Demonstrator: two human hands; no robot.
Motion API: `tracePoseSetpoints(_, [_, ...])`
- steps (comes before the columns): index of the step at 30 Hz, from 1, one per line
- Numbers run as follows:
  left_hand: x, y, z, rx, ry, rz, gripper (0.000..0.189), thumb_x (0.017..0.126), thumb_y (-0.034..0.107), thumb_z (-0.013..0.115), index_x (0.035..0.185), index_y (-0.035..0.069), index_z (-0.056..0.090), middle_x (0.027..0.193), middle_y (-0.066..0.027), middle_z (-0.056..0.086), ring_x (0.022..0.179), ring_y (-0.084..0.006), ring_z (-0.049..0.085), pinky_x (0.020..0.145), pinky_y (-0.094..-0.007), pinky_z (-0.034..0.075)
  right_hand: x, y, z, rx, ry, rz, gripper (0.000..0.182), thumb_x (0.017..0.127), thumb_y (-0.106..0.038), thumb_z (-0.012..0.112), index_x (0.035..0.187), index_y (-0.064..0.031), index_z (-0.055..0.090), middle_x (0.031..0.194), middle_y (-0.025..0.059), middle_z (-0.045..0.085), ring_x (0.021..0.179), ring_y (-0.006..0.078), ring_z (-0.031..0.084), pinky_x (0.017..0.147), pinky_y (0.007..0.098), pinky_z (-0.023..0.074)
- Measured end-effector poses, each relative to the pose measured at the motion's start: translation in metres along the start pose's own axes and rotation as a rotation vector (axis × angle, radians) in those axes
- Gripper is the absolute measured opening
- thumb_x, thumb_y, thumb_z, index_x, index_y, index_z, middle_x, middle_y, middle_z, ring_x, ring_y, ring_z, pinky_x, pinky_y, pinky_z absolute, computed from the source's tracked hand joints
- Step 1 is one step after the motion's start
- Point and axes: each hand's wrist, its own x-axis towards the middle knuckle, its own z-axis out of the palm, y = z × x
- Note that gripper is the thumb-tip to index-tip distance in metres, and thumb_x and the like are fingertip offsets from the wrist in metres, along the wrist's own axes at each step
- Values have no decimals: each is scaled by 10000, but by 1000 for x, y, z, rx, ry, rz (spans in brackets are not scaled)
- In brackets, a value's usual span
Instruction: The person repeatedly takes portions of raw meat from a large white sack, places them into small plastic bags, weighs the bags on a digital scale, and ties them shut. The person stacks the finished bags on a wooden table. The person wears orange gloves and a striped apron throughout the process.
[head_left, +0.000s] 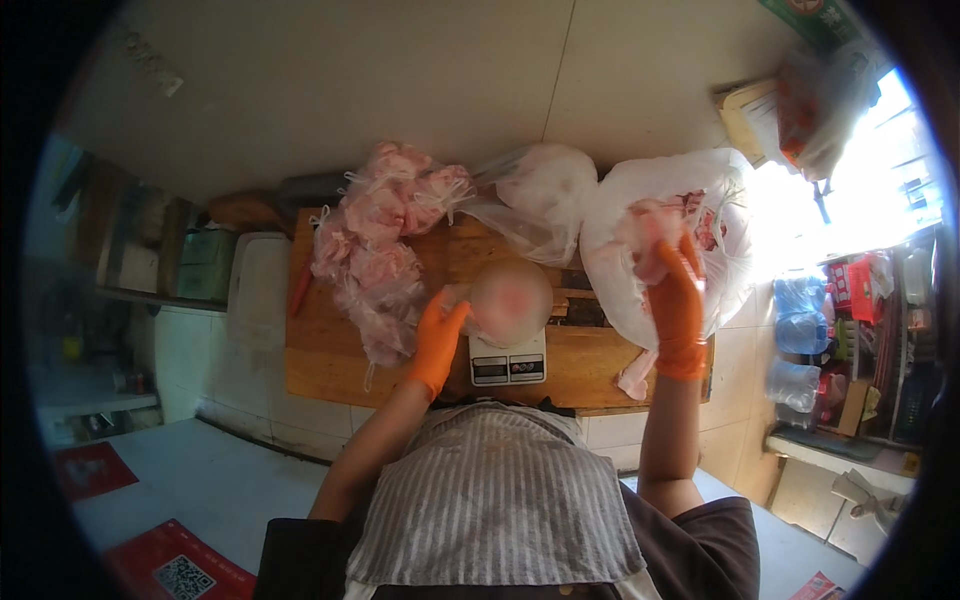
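Observation:
A round bowl (511, 304) with blurred pink contents rests on a white digital kitchen scale (508, 369). At its left side is my left hand (439, 337) in an orange glove, its thumb and fingers on a thin clear plastic bag (452, 297). My right hand (677, 307), also gloved in orange, grips a blurred piece of pale pink raw meat (651, 229) over a large open white plastic bag (611, 225). Darker red meat (705, 225) shows inside that bag. A pale piece of meat (635, 375) lies at the bag's lower edge.
Several knotted clear bags of pink meat (382, 266) are heaped on the left of the wooden board (442, 255). A red-handled tool (302, 285) lies beside them. Another translucent bag (551, 180) stands at the back, against the wall. Shelves with packaged goods (802, 307) are at right.

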Motion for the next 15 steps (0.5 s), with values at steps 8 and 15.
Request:
tracePoseSetpoints(8, [15, 13, 17, -210, -18, -197, 255, 1009, 305, 631, 1107, 103, 750, 710, 49, 535, 635, -75, 501, 597, -226, 403, 1, 171, 7, -234, -300, 375, 359, 860, -73, 629, 1217, -35, 635, 1082, 32, 675, 919, 127, 623, 781, 242, 493])
tracePoseSetpoints(15, [-9, 33, 19, -67, -109, -104, 411, 1043, 420, 552, 1264, 109, 704, 698, 36, 527, 628, -72, 489, 585, -226, 373, -15, 242, 14, -1173, -408, -189, 359, 869, -257, 699, 1198, -113, 695, 1270, 151, 629, 1136, 347, 616, 946, 449, 517])
